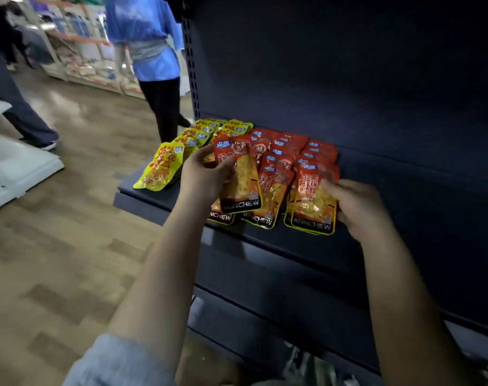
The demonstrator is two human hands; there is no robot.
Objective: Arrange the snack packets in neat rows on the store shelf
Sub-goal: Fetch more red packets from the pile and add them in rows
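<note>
Red snack packets (293,154) lie in overlapping rows on the dark blue shelf (404,196), with yellow snack packets (181,151) in rows to their left. My left hand (203,176) grips one red packet (241,176), lifted and tilted over the left red row. At the front of the right red row, my right hand (357,207) holds the right edge of a small stack of red packets (313,201). The front yellow packet (160,169) hangs over the shelf's left corner.
The shelf's right part is bare dark metal. Lower shelves (279,288) jut out below my arms. On the wooden floor to the left, a person in a blue top (150,51) and another person's legs (19,112) stand near white fixtures (17,168).
</note>
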